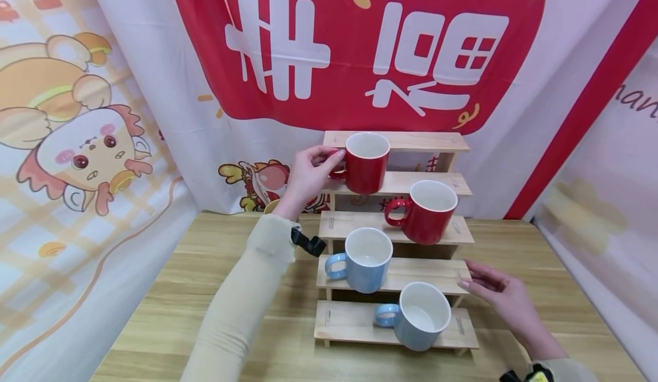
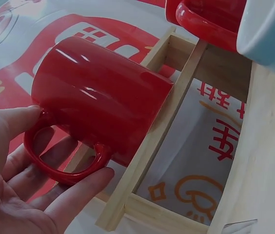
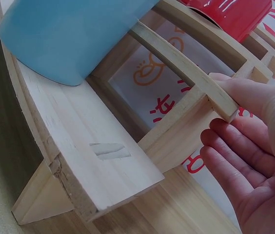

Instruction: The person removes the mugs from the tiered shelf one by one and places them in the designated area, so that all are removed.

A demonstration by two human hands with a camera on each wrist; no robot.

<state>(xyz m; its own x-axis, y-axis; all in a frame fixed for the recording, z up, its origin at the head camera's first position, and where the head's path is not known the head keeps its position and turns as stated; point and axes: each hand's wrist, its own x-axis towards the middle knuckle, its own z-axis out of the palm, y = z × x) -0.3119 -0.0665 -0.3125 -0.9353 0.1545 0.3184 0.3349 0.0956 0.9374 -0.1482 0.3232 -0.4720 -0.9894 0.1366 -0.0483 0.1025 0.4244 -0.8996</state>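
Note:
My left hand (image 1: 310, 175) grips the handle of a red mug (image 1: 368, 168) at the second-highest board of a stepped wooden rack (image 1: 341, 316). In the left wrist view, the thumb meets the top of the handle (image 2: 62, 176) and the fingers lie behind it. Whether the mug's base bears fully on the board is hard to tell. With thumb above and fingers below, my right hand (image 1: 506, 302) pinches the right end of the second-lowest board (image 3: 220, 100). Another red mug (image 1: 425, 216) stands on the middle board. Light blue mugs occupy the two lowest, one (image 1: 366, 265) left, one (image 1: 418, 320) right.
The rack stands on a wood-grain table (image 1: 205, 290). Behind it hangs a white cloth with a large red printed panel (image 1: 349, 108). Printed cloth walls (image 1: 103, 142) close off both sides. The mugs' handles point left, and some mugs overhang their boards' front edges.

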